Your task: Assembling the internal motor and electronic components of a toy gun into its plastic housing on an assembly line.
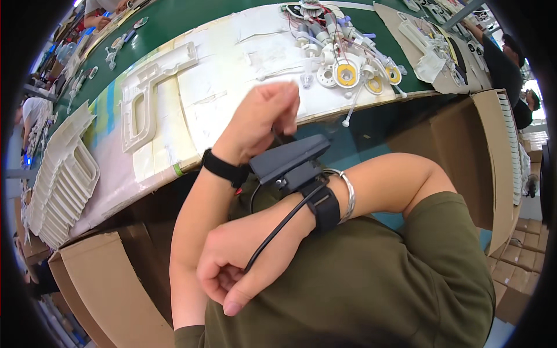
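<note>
Raised at the near edge of the table, my left hand (264, 116) is closed, its fingers curled downward. What they hold, if anything, is hidden. A black strap (223, 168) circles that wrist. My right forearm crosses over the left one, and my right hand (249, 255) hangs in front of my body with curled fingers. Its palm is out of sight. On the right wrist are a dark grey device (293, 159) on a black band (324, 207) and a silver bracelet (349, 197). From the device a black cable (284, 223) runs across the right hand toward the thumb.
White plastic frames (139, 110) and a stack of ribbed white panels (64, 180) lie at the left. Wired motor parts with yellow rings (347, 74) are heaped ahead. Cardboard boxes (104, 278) flank me below the table. Other people work around the green surface (203, 14).
</note>
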Tool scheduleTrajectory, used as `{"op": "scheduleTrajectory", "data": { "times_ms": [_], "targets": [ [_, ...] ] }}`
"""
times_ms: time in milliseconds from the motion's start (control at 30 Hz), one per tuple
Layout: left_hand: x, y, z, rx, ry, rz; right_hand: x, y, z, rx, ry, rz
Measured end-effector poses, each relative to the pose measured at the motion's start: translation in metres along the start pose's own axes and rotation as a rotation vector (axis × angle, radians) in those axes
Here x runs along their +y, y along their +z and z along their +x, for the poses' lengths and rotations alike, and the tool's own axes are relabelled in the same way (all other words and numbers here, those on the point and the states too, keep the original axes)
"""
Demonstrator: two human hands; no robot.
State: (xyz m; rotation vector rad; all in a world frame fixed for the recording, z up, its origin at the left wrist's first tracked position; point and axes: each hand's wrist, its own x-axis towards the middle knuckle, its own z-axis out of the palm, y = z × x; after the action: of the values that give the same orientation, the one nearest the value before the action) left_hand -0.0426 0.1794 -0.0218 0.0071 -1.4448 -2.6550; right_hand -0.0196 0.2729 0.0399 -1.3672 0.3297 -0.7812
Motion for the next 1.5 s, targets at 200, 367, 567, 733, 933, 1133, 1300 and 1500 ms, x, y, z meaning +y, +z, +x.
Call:
{"op": "scheduleTrajectory", "data": {
  "times_ms": [200, 367, 567, 733, 933, 1133, 1300, 1500],
  "targets": [
    [-0.038, 0.028, 0.031, 0.157, 0.046, 0.511, 0.014, 0.013, 0.022, -0.061, 0.031, 0.169],
    [0.001, 0.037, 0.027, 0.211, 0.229, 0.050, 0.024, 0.012, 0.012, 0.042, 0.077, 0.395],
    [0.017, -0.022, -0.046, 0.216, 0.315, -0.095, -0.018, -0.029, -0.099, 0.388, 0.376, -0.822],
    [-0.052, -0.007, -0.057, 0.419, 0.014, 0.845, -0.144, -0.019, -0.146, 0.214, 0.680, -1.284],
    [-0.009, 0.025, -0.041, -0.060, 0.540, 1.339, -0.231, -0.039, -0.099, 0.250, 0.538, -1.639],
    [0.100, -0.083, -0.121, 0.871, 0.404, 1.882, -0.159, -0.158, -0.013, -0.122, 0.613, -1.556],
    [0.070, -0.137, -0.118, 0.820, -0.064, 2.037, -0.099, -0.291, 0.076, 0.009, 0.486, -1.611],
    [0.044, -0.124, -0.128, 0.963, 0.184, 1.998, -0.055, -0.479, 0.119, 0.429, 0.409, -1.717]
  ]
}}
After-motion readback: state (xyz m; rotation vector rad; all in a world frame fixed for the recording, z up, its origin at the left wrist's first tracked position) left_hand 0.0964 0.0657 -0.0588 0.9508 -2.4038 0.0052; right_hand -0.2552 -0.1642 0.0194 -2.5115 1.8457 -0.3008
